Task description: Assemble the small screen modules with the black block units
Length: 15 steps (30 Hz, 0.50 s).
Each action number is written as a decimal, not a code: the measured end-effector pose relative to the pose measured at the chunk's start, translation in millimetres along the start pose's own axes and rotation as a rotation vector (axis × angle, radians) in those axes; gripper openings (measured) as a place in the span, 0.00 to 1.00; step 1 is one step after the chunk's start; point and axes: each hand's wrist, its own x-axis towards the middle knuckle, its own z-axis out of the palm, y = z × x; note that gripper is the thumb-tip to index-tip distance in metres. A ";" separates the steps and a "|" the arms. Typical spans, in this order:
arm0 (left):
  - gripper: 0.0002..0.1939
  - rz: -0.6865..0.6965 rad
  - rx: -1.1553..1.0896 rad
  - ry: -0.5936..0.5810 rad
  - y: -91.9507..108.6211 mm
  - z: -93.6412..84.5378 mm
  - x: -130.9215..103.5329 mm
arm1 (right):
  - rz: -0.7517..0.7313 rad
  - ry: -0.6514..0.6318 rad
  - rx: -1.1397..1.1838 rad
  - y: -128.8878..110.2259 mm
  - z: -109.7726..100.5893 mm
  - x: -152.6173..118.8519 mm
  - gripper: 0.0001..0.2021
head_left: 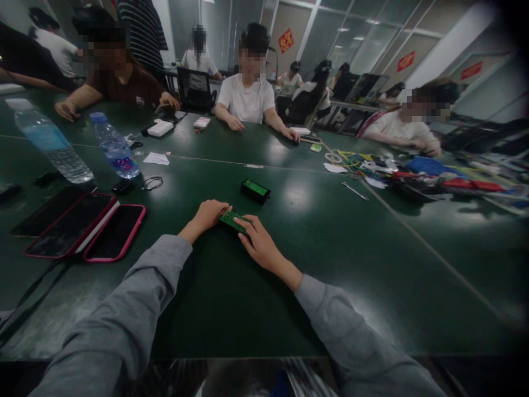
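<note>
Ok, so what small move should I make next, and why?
Perhaps lift your right hand slightly off the circuit board: its fingers cover part of the green face, while your left hand, at the other end, could probably steady it.

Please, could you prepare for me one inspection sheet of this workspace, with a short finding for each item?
Surface: green table, glossy, with light reflections.
Job's things: green circuit board at the hands; black case just beyond, green board visible inside.
Clutter: large bottle, smaller bottle and pink-edged phone on the left; wrench on the right.
Hands: left hand holds the circuit board's left end; right hand has fingers over its top, exact grip unclear.
Cables: tangled pile far right, mixed colours, details blurred.
Surroundings: person in white shirt seated opposite, others nearby; red wall sign behind.
</note>
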 end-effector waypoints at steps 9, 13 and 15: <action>0.26 -0.002 0.012 -0.007 -1.4 1.5 1.0 | -0.011 0.001 0.008 0.2 1.1 0.1 0.22; 0.26 -0.002 0.005 -0.014 -0.5 0.3 0.9 | -0.009 0.000 0.007 0.0 1.1 0.0 0.22; 0.26 0.010 -0.004 -0.009 -0.2 -0.8 0.3 | -0.003 -0.006 0.004 -0.3 0.4 0.0 0.22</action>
